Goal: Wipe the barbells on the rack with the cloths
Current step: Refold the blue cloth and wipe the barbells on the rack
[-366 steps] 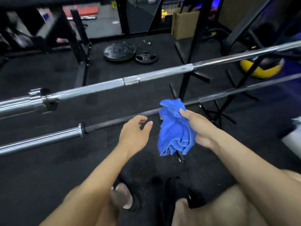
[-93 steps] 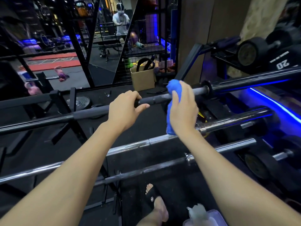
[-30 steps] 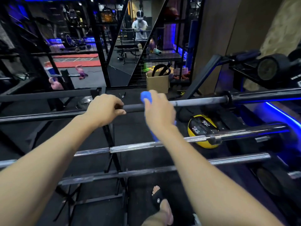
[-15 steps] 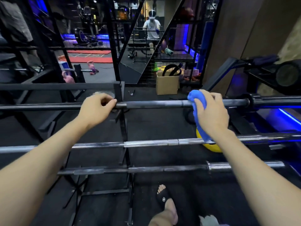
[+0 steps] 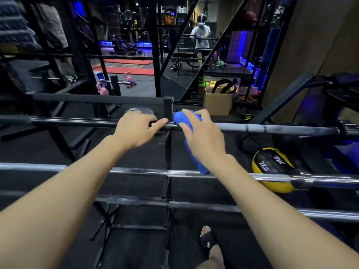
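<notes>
Now | right hand (image 5: 204, 136) wraps blue cloth (image 5: 182, 118) on top barbell (image 5: 272, 129); left hand (image 5: 136, 129) just beside

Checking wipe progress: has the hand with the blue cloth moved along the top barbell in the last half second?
Yes. The right hand with the blue cloth slid left along the top barbell, from near its right collar to the rack upright.

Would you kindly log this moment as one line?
step: wiping top barbell | right hand: blue cloth | left hand: gripping bar
</notes>
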